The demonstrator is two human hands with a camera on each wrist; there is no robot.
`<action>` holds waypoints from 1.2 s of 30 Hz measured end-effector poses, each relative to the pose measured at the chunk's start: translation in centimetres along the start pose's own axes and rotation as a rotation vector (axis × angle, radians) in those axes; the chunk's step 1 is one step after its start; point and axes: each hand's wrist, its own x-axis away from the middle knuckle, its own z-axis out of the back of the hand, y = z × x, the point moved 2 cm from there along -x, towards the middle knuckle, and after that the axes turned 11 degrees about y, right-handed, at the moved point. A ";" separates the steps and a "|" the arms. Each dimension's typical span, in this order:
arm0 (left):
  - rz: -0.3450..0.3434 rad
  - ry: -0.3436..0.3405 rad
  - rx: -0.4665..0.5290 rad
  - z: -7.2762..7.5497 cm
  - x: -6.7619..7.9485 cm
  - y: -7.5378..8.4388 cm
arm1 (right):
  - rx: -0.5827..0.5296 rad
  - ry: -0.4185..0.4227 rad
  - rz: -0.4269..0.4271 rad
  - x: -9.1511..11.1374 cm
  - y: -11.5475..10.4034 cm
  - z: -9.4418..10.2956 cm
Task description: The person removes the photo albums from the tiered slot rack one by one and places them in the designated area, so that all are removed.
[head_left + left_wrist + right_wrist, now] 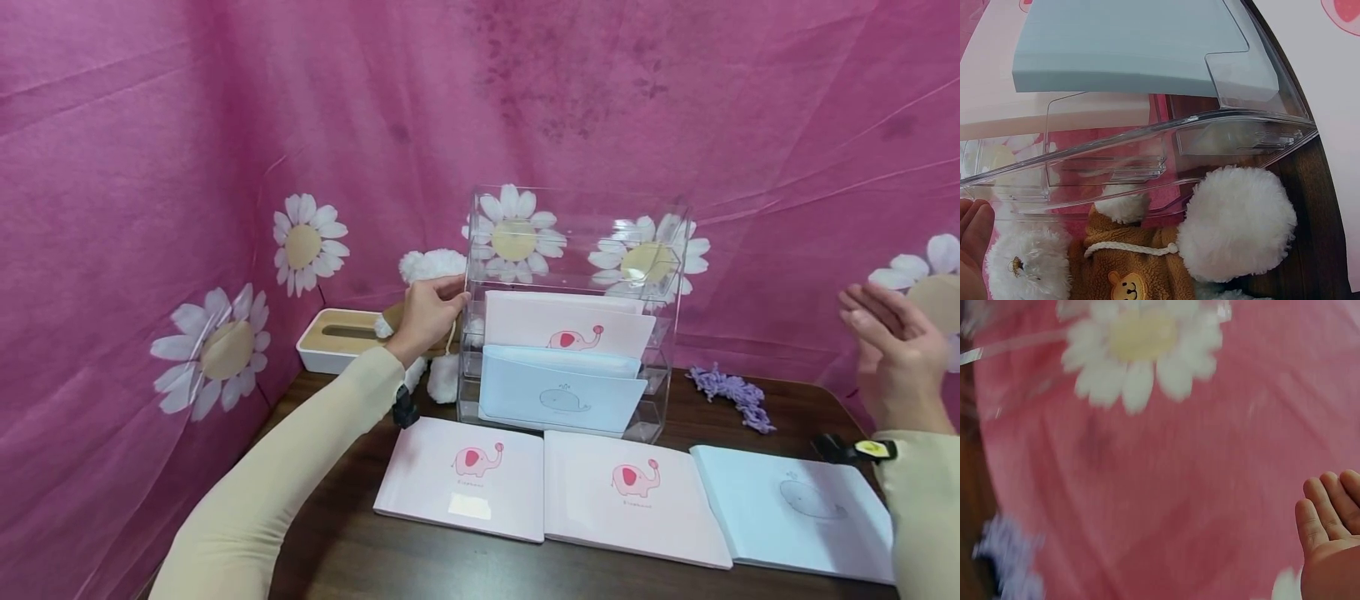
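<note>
A clear acrylic rack [667, 250] stands at the back of the dark table. In it lean a pink elephant book [570, 329] and, in front, a blue whale book [562, 392]. My left hand [427, 315] rests against the rack's left wall. In the left wrist view its fingers [972, 240] lie straight beside the clear wall [1147, 134], under the blue book [1116, 44]. My right hand [892, 358] is raised at the far right, fingers spread, holding nothing; it shows against the cloth as a bare palm [1332, 537].
Two pink elephant books [465, 475] [630, 496] and a blue whale book [795, 508] lie flat in a row before the rack. A white plush toy [1235, 225] in a brown hoodie sits left of the rack, by a tissue box [337, 337]. Purple yarn [731, 392] lies at right. Pink daisy cloth surrounds the table.
</note>
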 end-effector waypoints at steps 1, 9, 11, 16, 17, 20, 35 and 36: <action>0.000 -0.001 0.000 0.0 0.0 0.0 | 0.013 -0.014 0.011 0.0 0.3 -1.1; -0.025 -0.006 0.006 -0.3 -0.2 0.1 | 0.082 -0.197 0.021 0.9 2.6 -8.3; -0.033 0.000 0.003 -0.3 -0.2 0.1 | 0.056 -0.258 0.001 1.2 3.4 -9.7; -0.037 0.006 0.000 -0.3 -0.3 -0.1 | 0.139 -0.405 -0.057 2.3 5.1 -12.5; -0.032 0.004 -0.001 -0.3 -0.3 -0.1 | 0.181 -0.434 -0.063 2.6 5.4 -12.9; -0.027 -0.003 0.000 -0.2 -0.3 -0.2 | 0.341 -0.501 -0.080 3.5 6.4 -14.0; -0.001 -0.007 0.001 0.0 -0.1 -0.2 | 1.035 -0.668 -0.120 5.0 13.0 -15.3; -0.002 -0.007 -0.001 0.0 -0.1 -0.2 | 1.071 -0.673 -0.116 5.0 13.3 -15.2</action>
